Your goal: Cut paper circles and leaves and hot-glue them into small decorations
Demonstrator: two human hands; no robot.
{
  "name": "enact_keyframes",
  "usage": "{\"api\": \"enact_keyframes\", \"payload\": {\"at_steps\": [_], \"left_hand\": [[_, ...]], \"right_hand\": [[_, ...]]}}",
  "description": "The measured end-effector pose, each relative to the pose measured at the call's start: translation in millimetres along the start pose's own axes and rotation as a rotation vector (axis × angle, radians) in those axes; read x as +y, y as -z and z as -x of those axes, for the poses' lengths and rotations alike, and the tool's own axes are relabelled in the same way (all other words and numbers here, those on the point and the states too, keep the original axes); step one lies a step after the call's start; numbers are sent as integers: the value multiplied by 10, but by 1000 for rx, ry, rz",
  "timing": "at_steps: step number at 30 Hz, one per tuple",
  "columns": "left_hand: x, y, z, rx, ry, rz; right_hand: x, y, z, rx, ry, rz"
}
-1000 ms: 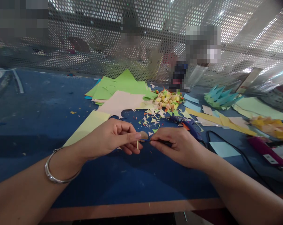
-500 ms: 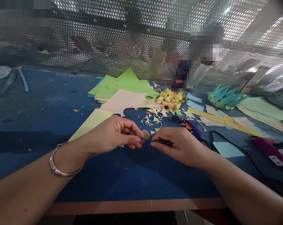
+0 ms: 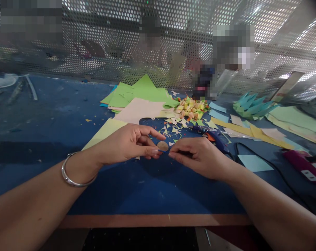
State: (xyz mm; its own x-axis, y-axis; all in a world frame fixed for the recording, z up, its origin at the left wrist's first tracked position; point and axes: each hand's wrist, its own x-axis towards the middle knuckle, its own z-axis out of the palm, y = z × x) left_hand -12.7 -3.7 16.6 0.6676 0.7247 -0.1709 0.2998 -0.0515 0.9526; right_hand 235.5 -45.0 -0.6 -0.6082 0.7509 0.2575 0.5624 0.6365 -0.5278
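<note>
Above the blue table (image 3: 43,122), both hands are meeting over a thin blue strip (image 3: 163,151). The left hand (image 3: 126,144) is pinching one end, the right hand (image 3: 197,157) is gripping the other, and a small tan disc (image 3: 162,145) is sitting just behind. Judging by this, the joining is only beginning; cut paper scraps (image 3: 173,129) are lying unused beyond. The strip's long axis is running left to right, nearly level.
</note>
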Motion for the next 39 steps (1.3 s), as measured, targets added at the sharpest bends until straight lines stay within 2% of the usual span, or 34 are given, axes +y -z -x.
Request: {"api": "enact_keyframes", "payload": {"at_steps": [11,16,25,34,39], "left_hand": [[-49,-7,5,18,-45,38],[-27,-45,13,64,-53,38],[-49,-110,-30,183,-43,124],[-81,-102,-40,153,-20,212],[-119,-81,-56,222,8,208]], "right_hand": [[-20,-15,6,6,3,48],[-9,-26,4,6,15,66],[24,-43,7,67,-9,75],[47,-60,12,113,-17,109],[64,-67,3,110,-30,122]]}}
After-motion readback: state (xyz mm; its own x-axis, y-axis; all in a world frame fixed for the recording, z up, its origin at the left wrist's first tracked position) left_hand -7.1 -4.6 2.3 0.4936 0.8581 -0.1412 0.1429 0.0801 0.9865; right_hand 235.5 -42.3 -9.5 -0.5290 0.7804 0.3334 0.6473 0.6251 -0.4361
